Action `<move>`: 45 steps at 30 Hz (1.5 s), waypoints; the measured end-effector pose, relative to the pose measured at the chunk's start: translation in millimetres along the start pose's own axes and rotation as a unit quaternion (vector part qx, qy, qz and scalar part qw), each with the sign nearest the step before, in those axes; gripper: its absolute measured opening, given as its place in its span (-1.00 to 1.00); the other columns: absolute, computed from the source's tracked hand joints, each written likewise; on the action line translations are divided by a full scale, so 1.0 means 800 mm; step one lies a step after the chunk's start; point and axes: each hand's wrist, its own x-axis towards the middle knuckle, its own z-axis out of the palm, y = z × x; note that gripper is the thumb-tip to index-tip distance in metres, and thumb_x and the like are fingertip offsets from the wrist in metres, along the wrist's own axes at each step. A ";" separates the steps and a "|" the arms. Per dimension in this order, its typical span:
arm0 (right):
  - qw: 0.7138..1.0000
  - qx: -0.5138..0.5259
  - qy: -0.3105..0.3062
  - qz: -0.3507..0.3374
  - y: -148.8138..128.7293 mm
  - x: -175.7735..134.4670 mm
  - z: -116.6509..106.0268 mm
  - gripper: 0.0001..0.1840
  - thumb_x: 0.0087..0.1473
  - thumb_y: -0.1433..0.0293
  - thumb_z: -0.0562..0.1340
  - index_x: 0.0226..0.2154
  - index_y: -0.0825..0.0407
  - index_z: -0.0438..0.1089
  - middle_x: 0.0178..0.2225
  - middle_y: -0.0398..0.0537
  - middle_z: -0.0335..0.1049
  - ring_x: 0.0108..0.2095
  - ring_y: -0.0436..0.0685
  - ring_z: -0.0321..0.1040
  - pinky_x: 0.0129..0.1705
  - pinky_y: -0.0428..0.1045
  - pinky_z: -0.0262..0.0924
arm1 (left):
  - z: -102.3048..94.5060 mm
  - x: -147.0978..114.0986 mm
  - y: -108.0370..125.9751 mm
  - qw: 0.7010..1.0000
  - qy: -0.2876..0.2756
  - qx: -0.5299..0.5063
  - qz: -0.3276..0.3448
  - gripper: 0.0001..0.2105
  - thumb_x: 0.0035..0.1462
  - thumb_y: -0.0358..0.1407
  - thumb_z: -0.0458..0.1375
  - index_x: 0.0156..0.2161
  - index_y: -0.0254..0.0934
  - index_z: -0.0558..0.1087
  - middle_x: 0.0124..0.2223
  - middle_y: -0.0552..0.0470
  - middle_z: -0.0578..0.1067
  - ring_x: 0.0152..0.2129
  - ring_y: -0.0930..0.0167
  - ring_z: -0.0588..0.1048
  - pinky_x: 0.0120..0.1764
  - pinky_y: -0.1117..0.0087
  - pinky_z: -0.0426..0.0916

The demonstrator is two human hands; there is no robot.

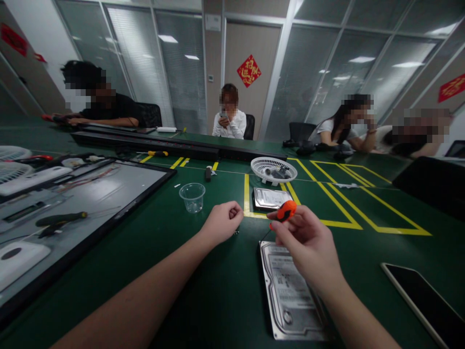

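My right hand [308,240] grips an orange and black screwdriver [286,212], its thin shaft slanting down to the far left corner of a silver hard drive [290,291]. The drive lies label up on the green table, partly hidden by my hand and forearm. Left of it, my left hand [222,222] is closed with the fingers curled in, low over the table. What it holds, if anything, is hidden. Some tiny shiny bits [237,232], too small to name, show just below it. A clear plastic cup [192,198] stands left of that hand.
A second hard drive [272,198] lies beyond, before a white basket [274,169] of small parts. At right is a phone [421,300]; at left, a large panel [90,203] with a green-handled screwdriver [61,219]. Several people sit across the table.
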 end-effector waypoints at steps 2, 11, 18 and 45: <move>1.000 0.014 -0.013 -0.009 -0.001 0.000 0.000 -0.79 0.23 0.38 0.32 -0.07 -0.01 0.42 -0.41 -0.14 0.43 -0.47 0.04 0.36 -0.40 -0.01 0.26 | 0.000 0.000 0.000 1.000 -0.001 -0.001 0.002 -0.84 0.19 -0.26 0.14 -0.32 -0.26 0.53 -0.40 0.07 0.54 -0.44 0.41 0.49 -0.37 0.41 0.30; 1.000 -0.004 -0.007 0.002 0.001 0.001 0.003 -0.80 0.17 0.39 0.38 -0.16 0.02 0.40 -0.51 -0.19 0.39 -0.52 0.02 0.32 -0.43 -0.04 0.23 | 0.001 0.000 -0.001 1.000 -0.001 -0.001 0.001 -0.85 0.18 -0.26 0.14 -0.32 -0.26 0.53 -0.40 0.07 0.53 -0.44 0.40 0.48 -0.37 0.40 0.31; 1.000 0.013 -0.011 -0.008 0.003 0.001 0.003 -0.73 0.20 0.41 0.35 -0.04 -0.02 0.39 -0.52 -0.26 0.32 -0.50 0.03 0.36 -0.41 -0.04 0.29 | 0.000 0.000 0.002 1.000 0.003 0.005 0.000 -0.85 0.18 -0.27 0.14 -0.35 -0.26 0.52 -0.42 0.08 0.52 -0.45 0.41 0.47 -0.38 0.41 0.29; 0.999 0.033 0.002 0.014 -0.001 0.001 0.003 -0.76 0.15 0.40 0.39 -0.20 -0.04 0.32 -0.54 -0.28 0.32 -0.53 0.02 0.36 -0.43 -0.04 0.26 | -0.001 0.000 0.002 1.000 -0.001 0.009 0.002 -0.83 0.19 -0.25 0.13 -0.31 -0.28 0.53 -0.39 0.04 0.53 -0.44 0.39 0.47 -0.37 0.40 0.29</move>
